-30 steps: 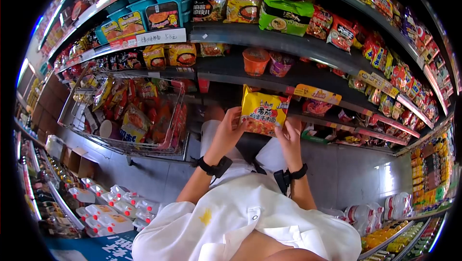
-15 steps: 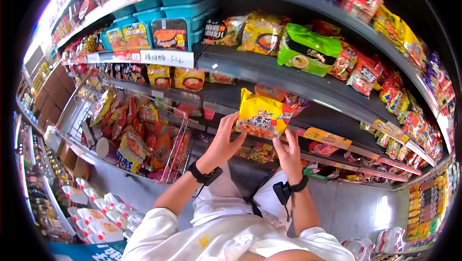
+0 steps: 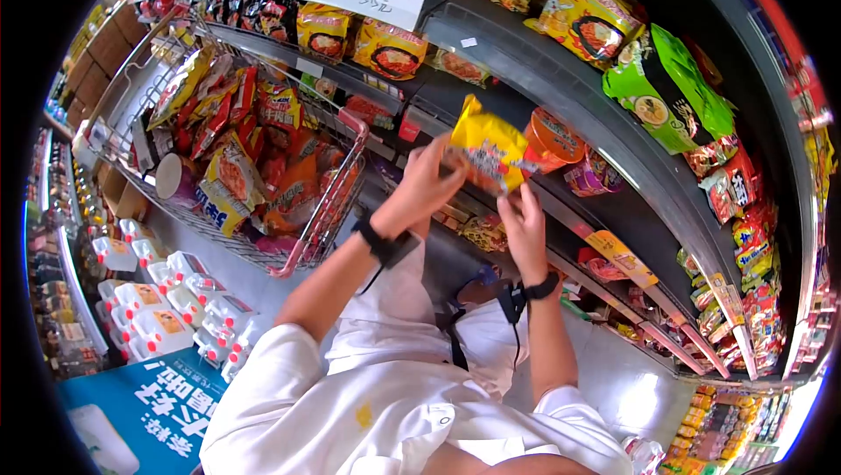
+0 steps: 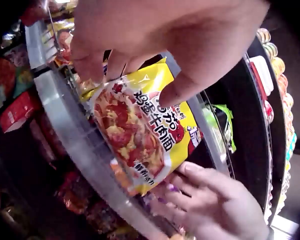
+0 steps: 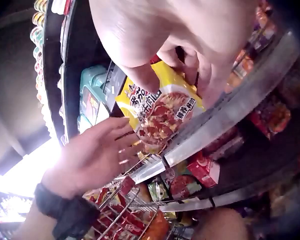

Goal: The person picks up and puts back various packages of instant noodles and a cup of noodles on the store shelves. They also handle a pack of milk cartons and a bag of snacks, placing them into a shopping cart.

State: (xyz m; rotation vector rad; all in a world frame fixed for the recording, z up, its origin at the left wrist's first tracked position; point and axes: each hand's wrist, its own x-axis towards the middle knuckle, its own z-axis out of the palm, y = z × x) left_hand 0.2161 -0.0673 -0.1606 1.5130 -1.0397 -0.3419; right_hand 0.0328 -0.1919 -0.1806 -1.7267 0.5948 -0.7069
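Note:
A yellow noodle packet [image 3: 491, 146] is held between both hands in front of the shelf, tilted in the head view. The left hand [image 3: 425, 184] grips its left side. At its lower right corner the right hand [image 3: 526, 225] pinches it. In the left wrist view, the packet's printed front [image 4: 135, 125] shows under the left thumb, and the right hand [image 4: 215, 202] lies at the opposite end. The right wrist view shows the right thumb on the packet's front [image 5: 165, 112], with the left hand [image 5: 92, 157] at the other end, its fingers partly behind the packet.
A wire cart [image 3: 293, 251] filled with packets stands on the left. Shelves of noodle packets curve around the front and right, with an orange cup [image 3: 554, 140] just beyond the held packet. White jugs [image 3: 158, 328] stand on the floor at lower left.
The head view has turned, so the cart and shelves appear shifted and tilted. The packet now sits farther up in the picture and more angled, both hands still holding it.

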